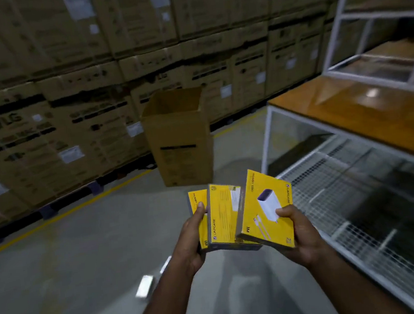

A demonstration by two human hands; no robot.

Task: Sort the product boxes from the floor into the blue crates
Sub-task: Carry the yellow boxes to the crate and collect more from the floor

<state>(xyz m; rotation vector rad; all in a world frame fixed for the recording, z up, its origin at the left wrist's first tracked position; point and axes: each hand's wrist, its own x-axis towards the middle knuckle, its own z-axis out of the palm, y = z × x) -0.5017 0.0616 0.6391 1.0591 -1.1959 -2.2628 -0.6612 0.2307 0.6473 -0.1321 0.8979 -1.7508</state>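
Three flat yellow cardboard product boxes are held fanned out in front of a person standing on a grey concrete warehouse floor [71, 258]. The left hand [191, 244] grips two of them from below, thumb curled over the leftmost yellow box [197, 203]; the middle yellow box with printed text and a LAPCARE logo [223, 218] overlaps it. The right hand [302, 233] holds the third yellow box showing a white charger and cable [264, 209], thumb pressed on its face, fingers wrapped underneath. This box overlaps the middle one.

Beyond the hands stands a tall open-topped brown cardboard carton [178, 136] on the floor. A wall of stacked brown shipping cartons [68, 94] fills the background, with a yellow floor line [79, 207] running along its base. To the right is a white metal rack with a wire mesh shelf [344, 206] and an orange wooden top [348, 107].
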